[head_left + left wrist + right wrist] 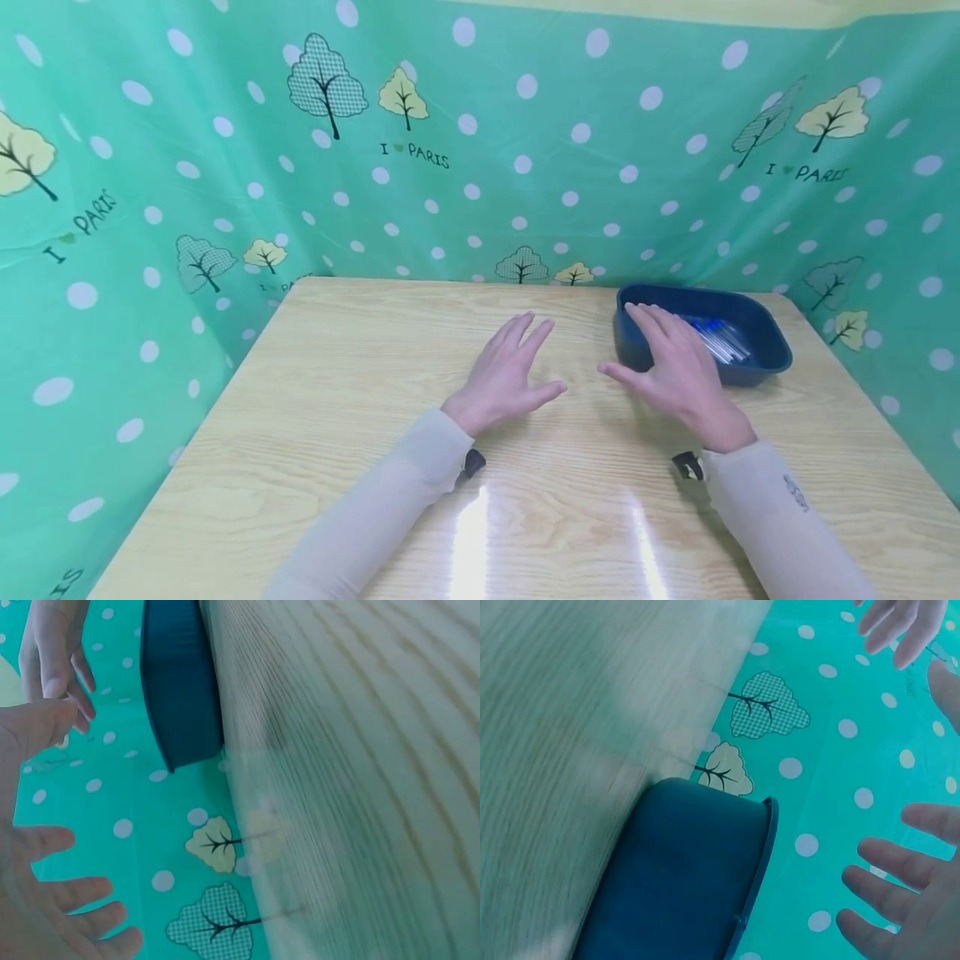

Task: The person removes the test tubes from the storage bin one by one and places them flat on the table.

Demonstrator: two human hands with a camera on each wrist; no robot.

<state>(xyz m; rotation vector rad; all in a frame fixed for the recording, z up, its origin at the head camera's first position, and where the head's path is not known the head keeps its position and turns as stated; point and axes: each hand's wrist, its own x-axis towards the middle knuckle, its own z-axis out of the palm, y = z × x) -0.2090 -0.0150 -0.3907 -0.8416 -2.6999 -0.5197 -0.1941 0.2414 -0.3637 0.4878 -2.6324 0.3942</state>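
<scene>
Both hands hover over the wooden table, fingers spread and holding nothing. My left hand (506, 375) is near the table's middle, thumb pointing right. To its right, my right hand (678, 375) overlaps the near left side of a dark blue tub (750, 377) in the head view. Inside the tub lie several clear, slender sticks with blue ends (722, 342), partly hidden by that hand. The right wrist view shows the tub's outer wall (682, 862) below and left of the right fingers (900, 862). In the left wrist view, the left fingers (82, 892) are apart.
The tub stands at the table's back right corner. A green dotted curtain (517, 192) with printed trees hangs behind and along the sides of the wooden table (360, 358). Two bright light reflections streak the table's front.
</scene>
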